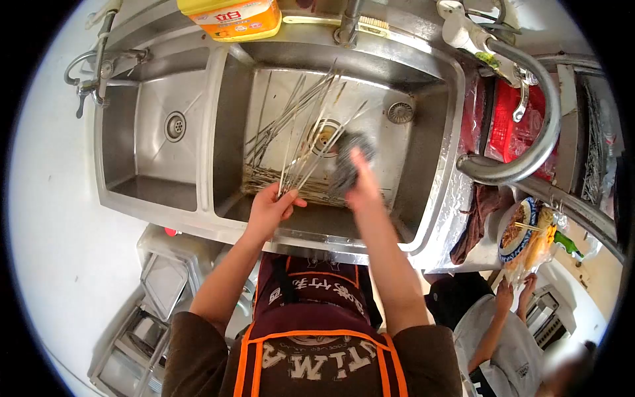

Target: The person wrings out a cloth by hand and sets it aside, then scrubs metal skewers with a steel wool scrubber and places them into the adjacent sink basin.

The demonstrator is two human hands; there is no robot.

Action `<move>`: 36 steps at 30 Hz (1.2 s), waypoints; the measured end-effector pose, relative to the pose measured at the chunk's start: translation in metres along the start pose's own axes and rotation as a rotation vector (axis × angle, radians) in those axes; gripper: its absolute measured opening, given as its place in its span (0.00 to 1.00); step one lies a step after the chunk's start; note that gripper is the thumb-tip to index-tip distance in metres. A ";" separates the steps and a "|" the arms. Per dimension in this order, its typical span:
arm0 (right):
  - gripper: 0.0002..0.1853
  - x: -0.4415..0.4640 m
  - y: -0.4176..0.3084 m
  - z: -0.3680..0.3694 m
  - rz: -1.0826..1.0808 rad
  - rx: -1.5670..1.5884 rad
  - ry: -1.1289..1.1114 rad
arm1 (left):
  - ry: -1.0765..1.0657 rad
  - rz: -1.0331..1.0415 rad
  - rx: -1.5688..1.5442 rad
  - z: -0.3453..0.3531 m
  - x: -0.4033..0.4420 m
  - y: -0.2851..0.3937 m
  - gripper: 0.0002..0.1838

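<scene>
Over the near side of the large sink basin (423, 152), my left hand (272, 210) is closed round the lower ends of several thin metal skewers (297, 149), which fan upward over the drain. To its right my right hand (364, 182), slightly blurred, grips a dark grey scrubbing pad (352, 153) beside the skewers' upper part. More skewers (301, 187) lie in a heap along the near left of the basin floor. A round metal strainer (400, 112) sits at the basin's far right.
A smaller basin (155, 155) is on the left. Behind stand a yellow and orange tub (231, 20) and a brush (324, 21). On the right are a curved pipe (552, 126), brown cloth (475, 225), a patterned plate (517, 231) and a co-worker (503, 337) handling food.
</scene>
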State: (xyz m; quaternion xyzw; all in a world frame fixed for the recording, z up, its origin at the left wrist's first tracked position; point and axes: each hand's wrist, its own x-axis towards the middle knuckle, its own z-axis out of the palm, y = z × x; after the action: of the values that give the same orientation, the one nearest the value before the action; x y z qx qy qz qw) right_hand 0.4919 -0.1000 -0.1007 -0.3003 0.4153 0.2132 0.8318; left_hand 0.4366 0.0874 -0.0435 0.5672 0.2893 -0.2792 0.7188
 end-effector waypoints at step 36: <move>0.20 0.065 -0.099 -0.007 -0.549 0.074 0.164 | 0.157 0.201 0.396 -0.051 0.043 -0.014 0.07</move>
State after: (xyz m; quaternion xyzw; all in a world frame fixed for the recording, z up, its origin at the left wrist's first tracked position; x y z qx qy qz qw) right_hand 0.5848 -0.1701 -0.1254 -0.3873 0.3916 -0.0603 0.8325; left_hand 0.4500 0.1309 -0.0937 0.7432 0.2260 -0.2126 0.5928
